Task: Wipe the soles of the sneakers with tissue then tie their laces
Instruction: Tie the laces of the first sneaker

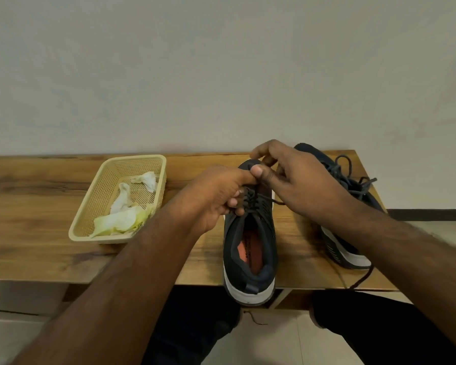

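**Laces in both hands over the near sneaker**

Plain pale wall behind, wooden table [37,196] below it, tiled floor and dark-trousered knees at the bottom edge.

Directly under both hands: dark sneaker [249,243] with white sole, upright, toe toward the wall, heel overhanging the near table edge, orange insole showing.

Left hand [216,196]: fingers curled, thumb and forefinger pinching a dark lace [252,198] above the tongue, remaining fingers folded against the eyelets.

Right hand [295,177]: partly closed, thumb tip pressed against the left thumb, forefinger hooked over near the toe, seemingly pinching a lace strand; exact hold hidden behind the fingers. Other fingers loosely bent, not flat.

Beyond and to the outside of the right hand: second sneaker [348,206], tipped on its side, sole edge facing near, grey laces in a loose tangle on top, one end trailing off the table's front edge.

Well off to the outside of the left hand: cream plastic basket [95,206] on the table, holding crumpled tissue [127,206], white and yellowish pieces.
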